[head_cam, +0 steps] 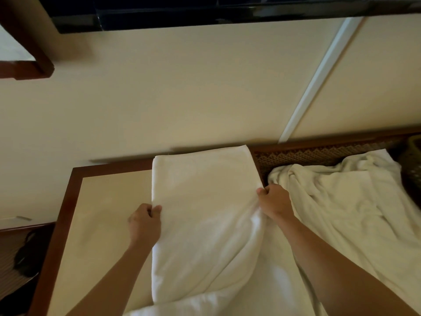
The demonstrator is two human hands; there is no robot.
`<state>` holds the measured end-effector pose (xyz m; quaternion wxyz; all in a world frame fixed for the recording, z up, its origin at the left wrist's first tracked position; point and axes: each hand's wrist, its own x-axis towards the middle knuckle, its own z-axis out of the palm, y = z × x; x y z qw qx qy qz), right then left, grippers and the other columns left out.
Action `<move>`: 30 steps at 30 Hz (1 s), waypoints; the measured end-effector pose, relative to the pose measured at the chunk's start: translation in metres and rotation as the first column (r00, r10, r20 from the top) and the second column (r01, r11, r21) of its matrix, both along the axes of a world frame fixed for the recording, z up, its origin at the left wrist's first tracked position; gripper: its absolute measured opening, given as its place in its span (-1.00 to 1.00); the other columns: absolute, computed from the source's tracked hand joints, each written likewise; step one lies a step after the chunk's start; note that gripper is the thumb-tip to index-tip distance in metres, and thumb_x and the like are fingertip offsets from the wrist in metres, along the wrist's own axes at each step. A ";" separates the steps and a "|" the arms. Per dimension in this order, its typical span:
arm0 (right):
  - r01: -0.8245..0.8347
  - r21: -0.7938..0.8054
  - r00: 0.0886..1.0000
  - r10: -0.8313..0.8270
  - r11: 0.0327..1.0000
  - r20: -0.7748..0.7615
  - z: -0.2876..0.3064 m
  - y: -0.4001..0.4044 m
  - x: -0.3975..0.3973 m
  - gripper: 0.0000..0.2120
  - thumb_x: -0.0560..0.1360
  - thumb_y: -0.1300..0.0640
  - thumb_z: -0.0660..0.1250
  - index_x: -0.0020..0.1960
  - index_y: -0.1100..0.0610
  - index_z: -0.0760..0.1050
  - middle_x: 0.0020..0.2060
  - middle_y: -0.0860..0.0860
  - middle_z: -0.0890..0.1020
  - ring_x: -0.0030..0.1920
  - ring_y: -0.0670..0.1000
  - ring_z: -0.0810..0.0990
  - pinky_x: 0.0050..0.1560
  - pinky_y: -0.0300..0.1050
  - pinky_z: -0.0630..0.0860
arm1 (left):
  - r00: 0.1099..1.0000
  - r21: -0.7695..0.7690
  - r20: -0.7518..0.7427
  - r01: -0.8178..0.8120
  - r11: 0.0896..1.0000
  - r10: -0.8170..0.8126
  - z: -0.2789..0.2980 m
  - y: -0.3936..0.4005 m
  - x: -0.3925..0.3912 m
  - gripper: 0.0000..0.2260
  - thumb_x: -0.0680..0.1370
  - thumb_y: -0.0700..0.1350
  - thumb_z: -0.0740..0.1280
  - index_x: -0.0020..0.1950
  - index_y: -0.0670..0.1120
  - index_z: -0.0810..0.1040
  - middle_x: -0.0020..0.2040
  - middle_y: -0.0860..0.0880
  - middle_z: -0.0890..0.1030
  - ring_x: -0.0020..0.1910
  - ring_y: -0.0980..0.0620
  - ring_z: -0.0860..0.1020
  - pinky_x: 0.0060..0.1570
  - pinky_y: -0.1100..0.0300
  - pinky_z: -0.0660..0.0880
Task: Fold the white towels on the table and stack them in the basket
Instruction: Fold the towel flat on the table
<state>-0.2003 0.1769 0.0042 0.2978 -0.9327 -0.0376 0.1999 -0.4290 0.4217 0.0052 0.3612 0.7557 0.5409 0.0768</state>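
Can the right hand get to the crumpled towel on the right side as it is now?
Probably yes. The crumpled towel lies just beside the right hand, nothing between them. But that hand grips the edge of the flat towel, so it must let go first.

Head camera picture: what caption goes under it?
Both hands, left and right, pinch a white towel's edges on the table.

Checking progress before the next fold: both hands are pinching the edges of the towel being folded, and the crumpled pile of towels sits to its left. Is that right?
Not quite. The head view shows the left hand and right hand each pinching an edge of the towel being folded, but the crumpled pile of towels lies to its right, not left.
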 end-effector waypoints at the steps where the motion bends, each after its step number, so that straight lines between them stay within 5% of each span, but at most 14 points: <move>1: 0.022 0.029 1.000 -0.022 0.999 0.005 0.000 0.000 -0.002 -0.69 0.61 0.07 0.26 -0.29 0.12 0.42 -0.36 0.03 0.53 -0.30 0.06 0.53 -0.26 -0.06 0.42 | 1.000 -0.005 0.004 -0.013 1.000 0.013 0.002 -0.003 -0.001 -0.79 0.66 -0.06 0.32 -0.06 -0.18 0.58 -0.24 -0.01 0.56 -0.10 -0.14 0.50 -0.10 0.08 0.34; 6: -0.010 -0.010 0.998 0.009 1.000 -0.061 0.011 -0.011 -0.013 -0.69 0.62 -0.03 0.28 -0.18 0.16 0.53 -0.29 0.01 0.58 -0.25 0.02 0.53 -0.23 -0.07 0.39 | 0.997 -0.155 -0.070 -0.043 0.987 0.032 0.008 0.001 -0.023 -0.60 0.67 0.06 0.23 -0.30 -0.11 0.53 -0.35 -0.06 0.57 -0.27 -0.12 0.50 -0.24 0.02 0.42; 10: -0.077 -0.038 0.988 0.071 0.996 -0.139 0.015 -0.023 -0.026 -0.66 0.59 -0.06 0.33 -0.27 0.10 0.41 -0.31 -0.01 0.54 -0.30 -0.02 0.51 -0.37 -0.14 0.30 | 0.999 -0.364 0.014 -0.024 0.931 0.032 0.002 0.002 -0.048 -0.71 0.62 0.04 0.35 -0.22 -0.02 0.72 -0.31 -0.04 0.69 -0.27 -0.14 0.61 -0.01 -0.09 0.61; 12: -0.076 -0.008 0.990 0.075 0.997 -0.121 0.016 -0.030 -0.028 -0.65 0.60 0.02 0.33 -0.30 0.11 0.35 -0.37 -0.01 0.49 -0.35 -0.02 0.48 -0.38 -0.15 0.30 | 1.000 -0.368 0.018 0.008 0.930 -0.001 0.004 -0.003 -0.052 -0.77 0.61 0.02 0.40 -0.16 -0.02 0.74 -0.25 -0.05 0.72 -0.18 -0.16 0.67 0.02 -0.06 0.60; 17: -0.020 -0.053 0.999 0.018 0.998 -0.031 0.014 -0.034 -0.029 -0.69 0.61 0.09 0.30 -0.28 0.18 0.46 -0.33 0.03 0.55 -0.31 -0.02 0.50 -0.37 -0.16 0.30 | 0.994 -0.156 -0.089 0.045 0.987 -0.060 0.008 -0.010 -0.044 -0.79 0.62 -0.04 0.37 -0.18 -0.06 0.64 -0.26 -0.03 0.64 -0.23 -0.07 0.56 -0.28 0.12 0.39; 23: 0.060 -0.042 0.997 -0.061 0.997 -0.037 0.008 -0.031 -0.034 -0.73 0.58 0.07 0.30 -0.17 0.24 0.58 -0.29 0.05 0.59 -0.28 -0.02 0.53 -0.37 -0.17 0.35 | 0.996 -0.029 -0.082 0.035 0.999 -0.037 0.006 -0.027 -0.041 -0.79 0.65 -0.01 0.32 -0.05 -0.12 0.62 -0.21 -0.01 0.59 -0.08 -0.16 0.53 -0.08 0.08 0.36; 27: 0.037 -0.068 0.991 -0.045 0.997 -0.123 0.012 -0.039 -0.045 -0.65 0.58 -0.09 0.28 -0.02 0.23 0.51 -0.11 0.04 0.58 -0.18 0.05 0.54 -0.27 -0.09 0.38 | 0.989 -0.117 -0.136 0.041 0.992 -0.057 0.011 -0.029 -0.055 -0.65 0.69 0.03 0.21 -0.20 -0.09 0.58 -0.30 -0.03 0.57 -0.18 -0.16 0.51 -0.16 0.04 0.36; 30: -0.016 -0.045 0.979 0.006 0.999 -0.205 0.008 -0.045 -0.059 -0.63 0.56 -0.13 0.35 0.03 0.20 0.51 -0.09 0.06 0.59 -0.18 0.03 0.54 -0.33 -0.15 0.35 | 0.997 -0.342 -0.069 0.005 0.940 -0.030 0.012 -0.028 -0.068 -0.62 0.67 0.01 0.28 -0.27 -0.16 0.56 -0.45 -0.06 0.51 -0.45 -0.07 0.42 -0.38 0.15 0.33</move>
